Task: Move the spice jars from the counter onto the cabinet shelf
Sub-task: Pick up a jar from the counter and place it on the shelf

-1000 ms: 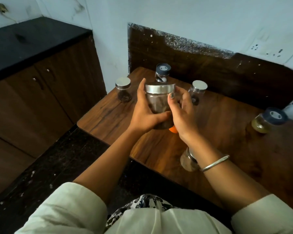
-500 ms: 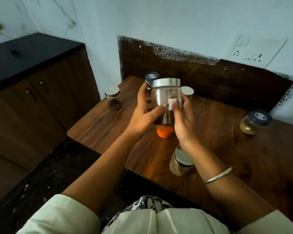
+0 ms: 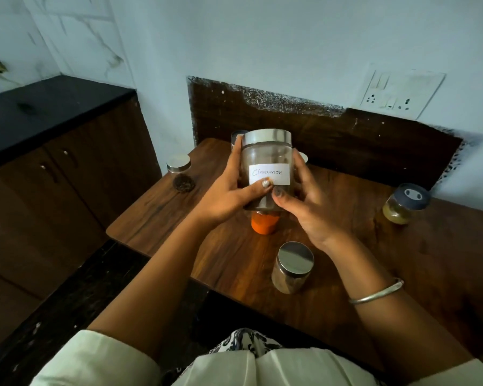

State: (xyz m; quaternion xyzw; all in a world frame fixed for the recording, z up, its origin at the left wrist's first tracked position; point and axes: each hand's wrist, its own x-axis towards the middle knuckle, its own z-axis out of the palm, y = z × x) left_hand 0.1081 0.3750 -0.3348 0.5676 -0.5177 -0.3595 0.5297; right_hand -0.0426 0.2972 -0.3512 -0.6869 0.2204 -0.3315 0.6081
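Observation:
A clear glass jar [image 3: 267, 160] with a steel lid and a white label reading "Cinnamon" is held upright above the wooden counter [image 3: 402, 260]. My left hand [image 3: 229, 190] grips its left side and my right hand [image 3: 313, 207] grips its right side, both thumbs across the front below the label. Under it stands a jar of orange spice [image 3: 263, 224]. A steel-lidded jar [image 3: 292, 267] stands near the front edge. A small jar of dark spice [image 3: 180, 174] sits at the far left. A blue-lidded jar [image 3: 405, 203] is on the right. Other jars are mostly hidden behind the held one.
A dark wooden backboard [image 3: 346, 135] lines the wall behind the counter. On the left is a lower cabinet [image 3: 67, 168] with shut doors and a black top. A socket plate [image 3: 399, 93] is on the wall at the upper right.
Both hands have raised the jar and turned it, so its label now faces me. The view has tilted upward, showing more wall.

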